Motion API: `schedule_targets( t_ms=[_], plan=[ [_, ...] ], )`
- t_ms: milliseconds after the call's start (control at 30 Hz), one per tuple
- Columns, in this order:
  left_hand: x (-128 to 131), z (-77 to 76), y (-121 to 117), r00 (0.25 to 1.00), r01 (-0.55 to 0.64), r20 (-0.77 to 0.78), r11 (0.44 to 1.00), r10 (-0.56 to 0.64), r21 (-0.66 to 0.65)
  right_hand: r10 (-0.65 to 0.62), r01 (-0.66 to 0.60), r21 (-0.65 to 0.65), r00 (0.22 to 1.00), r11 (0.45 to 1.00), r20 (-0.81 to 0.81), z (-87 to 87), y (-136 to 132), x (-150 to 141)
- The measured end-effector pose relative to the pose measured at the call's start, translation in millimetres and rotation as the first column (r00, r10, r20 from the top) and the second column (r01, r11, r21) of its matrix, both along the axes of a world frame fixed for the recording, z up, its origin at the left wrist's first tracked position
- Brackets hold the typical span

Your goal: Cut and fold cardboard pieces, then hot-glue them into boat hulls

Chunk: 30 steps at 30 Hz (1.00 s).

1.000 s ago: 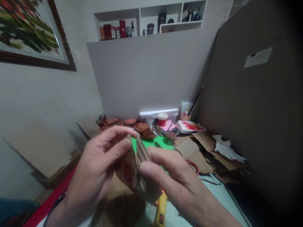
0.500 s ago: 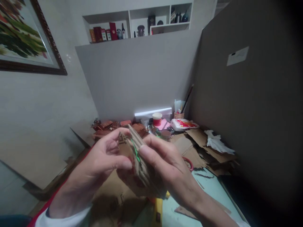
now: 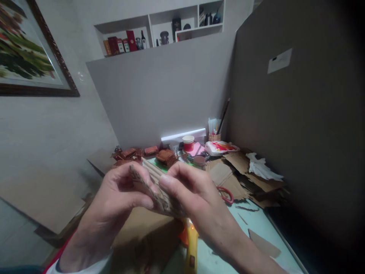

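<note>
Both hands hold one folded stack of brown corrugated cardboard pieces [image 3: 149, 184] in front of me, above the table. My left hand [image 3: 119, 194] grips its left side, thumb pressed along the front face and fingers curled behind. My right hand [image 3: 185, 190] pinches the right side, fingers closed over the top edge. The stack's layered edges point up and away. Its lower part is hidden behind my fingers.
Below the hands lie a large cardboard sheet [image 3: 148, 232] and a yellow tool [image 3: 191, 243] on a pale green mat [image 3: 245, 228]. Cardboard scraps [image 3: 236, 171], red-handled scissors [image 3: 226, 194], a red cup [image 3: 188, 142], small brown models [image 3: 165, 156] and a brush holder [image 3: 214, 136] crowd the back. A tall cardboard panel [image 3: 285, 133] walls the right.
The hands have tilted the cardboard stack flatter and drawn closer together on it. The red printing and green line seen earlier no longer show. The view drifted slightly right.
</note>
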<state>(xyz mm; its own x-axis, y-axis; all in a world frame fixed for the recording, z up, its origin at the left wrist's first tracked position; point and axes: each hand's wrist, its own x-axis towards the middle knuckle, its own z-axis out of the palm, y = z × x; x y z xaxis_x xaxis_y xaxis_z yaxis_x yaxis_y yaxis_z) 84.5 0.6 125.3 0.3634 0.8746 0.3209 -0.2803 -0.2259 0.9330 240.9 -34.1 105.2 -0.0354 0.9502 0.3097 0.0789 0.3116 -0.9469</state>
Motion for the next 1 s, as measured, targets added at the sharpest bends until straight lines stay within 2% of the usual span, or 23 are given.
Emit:
schedule_targets(
  t_ms=[167, 433, 600, 700, 800, 900, 933, 967, 1000],
  plan=[
    [2, -5.8, -1, 0.999, 0.003, 0.035, 0.996, -0.006, 0.091, -0.042, 0.045, 0.109, 0.998, 0.993, -0.037, -0.8, 3, -1],
    [-1, -7.0, -1, 0.984, -0.126, -0.095, 0.97, 0.148, 0.207, 0.011, 0.011, 0.179, 0.992, 0.984, -0.123, -0.5, 2, 4],
    [3, -7.4, -3, 0.972, -0.15, -0.138, 0.952, 0.192, 0.268, 0.024, -0.016, 0.204, 0.999, 0.979, -0.037, -0.3, 5, 4],
    [3, -7.3, 0, 0.97, -0.119, -0.169, 0.947, 0.176, 0.298, -0.067, 0.051, 0.278, 0.997, 0.959, 0.046, 2.2, 7, 9],
    [-1, -8.2, 9, 0.961, -0.158, -0.157, 0.917, 0.228, 0.366, -0.275, 0.238, 0.33, 0.959, 0.913, 0.068, 3.2, 3, 19],
    [-4, -13.3, 20, 0.923, -0.181, -0.176, 0.788, 0.344, 0.588, -0.403, 0.358, 0.345, 0.913, 0.867, 0.066, -5.4, -6, 25],
    [-4, -16.3, 23, 0.855, -0.135, -0.194, 0.568, 0.482, 0.812, -0.434, 0.369, 0.395, 0.897, 0.841, 0.087, -11.2, -10, 23],
    [-3, -19.8, 25, 0.829, -0.117, -0.149, 0.428, 0.539, 0.896, -0.46, 0.369, 0.461, 0.882, 0.807, 0.1, -18.1, -13, 20],
    [-1, -23.7, 27, 0.798, -0.108, -0.127, 0.347, 0.589, 0.932, -0.457, 0.341, 0.515, 0.882, 0.787, 0.115, -26.0, -17, 15]
  ],
)
